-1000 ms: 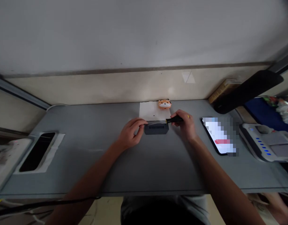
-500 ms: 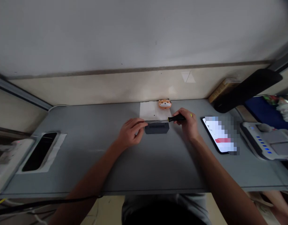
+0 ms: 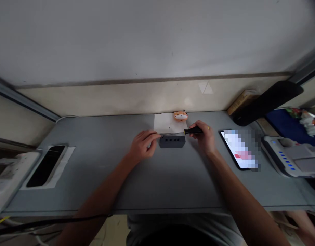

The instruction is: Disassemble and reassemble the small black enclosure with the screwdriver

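My right hand (image 3: 205, 136) is wrapped round the black handle of a screwdriver (image 3: 194, 130). Its thin metal shaft lies nearly level, pointing left along the top back edge of a small dark grey box (image 3: 172, 142) with a row of slots. At the box's upper left corner, the fingertips of my left hand (image 3: 143, 147) meet close to the screwdriver's tip. What those fingers hold, if anything, is too small to make out. Behind the box lies a white paper sheet (image 3: 162, 122) bearing a tiny dark speck (image 3: 169, 127).
An orange animal-face case (image 3: 180, 116) sits on the paper's far right corner. To the right are a lit phone (image 3: 235, 148), a black cylinder (image 3: 267, 102) and a power strip (image 3: 285, 155). At left, a dark phone (image 3: 46, 166) rests on white paper near a white socket strip (image 3: 16, 171).
The camera view has shifted slightly. Both hands, the screwdriver and the grey box keep nearly the same places relative to each other.
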The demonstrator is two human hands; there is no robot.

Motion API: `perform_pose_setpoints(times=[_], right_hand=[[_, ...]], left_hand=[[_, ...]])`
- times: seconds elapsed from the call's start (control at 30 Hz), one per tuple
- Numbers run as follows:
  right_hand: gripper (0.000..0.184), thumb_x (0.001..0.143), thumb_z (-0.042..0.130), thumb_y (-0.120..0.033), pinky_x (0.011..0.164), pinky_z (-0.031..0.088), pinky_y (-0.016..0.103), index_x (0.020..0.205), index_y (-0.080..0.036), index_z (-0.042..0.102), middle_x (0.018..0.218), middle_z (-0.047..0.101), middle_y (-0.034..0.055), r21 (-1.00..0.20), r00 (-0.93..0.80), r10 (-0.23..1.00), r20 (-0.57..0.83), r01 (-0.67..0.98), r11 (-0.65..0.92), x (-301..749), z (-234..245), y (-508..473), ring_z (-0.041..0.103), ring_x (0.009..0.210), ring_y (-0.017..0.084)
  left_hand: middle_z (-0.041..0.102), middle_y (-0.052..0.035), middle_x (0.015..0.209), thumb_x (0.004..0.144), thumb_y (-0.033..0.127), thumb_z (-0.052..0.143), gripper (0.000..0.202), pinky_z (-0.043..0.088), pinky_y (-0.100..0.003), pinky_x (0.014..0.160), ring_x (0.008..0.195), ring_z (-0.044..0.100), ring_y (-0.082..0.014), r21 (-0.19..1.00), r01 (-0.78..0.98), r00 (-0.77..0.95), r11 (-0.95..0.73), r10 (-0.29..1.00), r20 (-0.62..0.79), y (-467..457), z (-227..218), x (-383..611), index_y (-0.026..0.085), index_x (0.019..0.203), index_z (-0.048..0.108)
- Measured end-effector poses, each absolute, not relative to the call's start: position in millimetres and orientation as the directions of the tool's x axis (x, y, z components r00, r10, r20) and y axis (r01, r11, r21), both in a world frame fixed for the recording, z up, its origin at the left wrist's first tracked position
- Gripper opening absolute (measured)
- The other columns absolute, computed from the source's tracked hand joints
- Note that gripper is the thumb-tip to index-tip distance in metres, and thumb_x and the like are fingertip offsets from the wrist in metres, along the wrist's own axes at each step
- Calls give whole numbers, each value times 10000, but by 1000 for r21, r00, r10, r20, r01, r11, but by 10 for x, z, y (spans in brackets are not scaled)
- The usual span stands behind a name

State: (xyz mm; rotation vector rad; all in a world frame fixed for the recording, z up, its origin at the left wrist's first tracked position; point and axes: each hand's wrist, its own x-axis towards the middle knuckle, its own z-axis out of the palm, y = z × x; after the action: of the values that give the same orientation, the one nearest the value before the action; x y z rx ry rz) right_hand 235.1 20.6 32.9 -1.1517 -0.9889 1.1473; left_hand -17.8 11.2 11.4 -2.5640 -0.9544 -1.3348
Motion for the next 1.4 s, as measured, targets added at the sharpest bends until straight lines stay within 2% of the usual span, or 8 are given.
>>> perform_pose_setpoints(times=[0.47, 0.6, 0.73, 0.9, 1.03, 1.13, 1.23, 1.4], right_hand=[[337, 826, 592, -493, 507, 339, 290, 655, -220, 693, 514, 565, 4, -990, 105, 993, 54, -121, 67, 2350, 281, 187, 442, 504, 134], [330, 829, 581, -485, 497, 324, 286, 660, -221, 686, 526, 569, 6, -991, 154, 987, 37, -120, 55, 2370, 294, 212, 438, 505, 133], [310, 835, 598, -485, 509, 319, 278, 702, -219, 686, 563, 586, -5, -998, 253, 966, 59, 16, 56, 2374, 293, 247, 438, 517, 128], [295, 834, 609, -469, 570, 365, 276, 712, -212, 686, 597, 589, -22, -991, 256, 962, 92, 122, 62, 2350, 265, 260, 495, 571, 128], [301, 815, 610, -483, 552, 359, 274, 718, -211, 696, 591, 598, -25, -994, 240, 969, 66, 101, 42, 2341, 262, 255, 471, 540, 118], [328, 794, 626, -530, 508, 339, 270, 715, -220, 698, 574, 601, -19, -999, 247, 968, 43, 38, 35, 2348, 277, 258, 446, 508, 118], [350, 775, 645, -558, 479, 325, 268, 684, -223, 688, 532, 578, -12, -998, 271, 962, 26, -44, 39, 2372, 294, 260, 437, 487, 124], [299, 748, 621, -496, 484, 323, 279, 617, -229, 649, 542, 558, -6, -988, 288, 955, 73, -110, 108, 2446, 332, 242, 446, 491, 127]], left_hand=[[732, -45, 900, 893, 15, 485, 293, 557, -284, 722, 758, 683, -159, 145, 570, 455, -809, 457, 764, 92, 159, -147, 206, 1033, 658], [727, -62, 945, 878, 13, 465, 325, 563, -307, 768, 822, 693, -180, 146, 574, 507, -806, 489, 709, 98, 146, -163, 208, 1061, 651], [724, -72, 997, 819, -22, 419, 456, 567, -327, 801, 877, 709, -198, 123, 607, 583, -785, 545, 603, 105, 110, -173, 210, 1146, 636], [722, -80, 1037, 777, -56, 421, 505, 554, -347, 824, 921, 709, -216, 121, 628, 563, -769, 557, 611, 98, 90, -175, 211, 1157, 619], [717, -103, 1144, 816, -26, 427, 501, 541, -379, 865, 1027, 702, -242, 151, 619, 502, -771, 536, 679, 49, 130, -122, 213, 1224, 591], [713, -107, 1193, 842, 2, 433, 507, 532, -411, 926, 1086, 690, -251, 168, 566, 542, -807, 518, 662, 4, 171, -61, 211, 1281, 573], [730, -86, 1092, 869, 32, 445, 418, 537, -395, 894, 1005, 695, -236, 174, 546, 573, -820, 517, 636, -10, 201, -37, 215, 1201, 621], [715, -63, 911, 851, 26, 447, 317, 530, -363, 802, 875, 665, -228, 147, 576, 550, -804, 514, 658, 37, 220, -113, 210, 1012, 648]])
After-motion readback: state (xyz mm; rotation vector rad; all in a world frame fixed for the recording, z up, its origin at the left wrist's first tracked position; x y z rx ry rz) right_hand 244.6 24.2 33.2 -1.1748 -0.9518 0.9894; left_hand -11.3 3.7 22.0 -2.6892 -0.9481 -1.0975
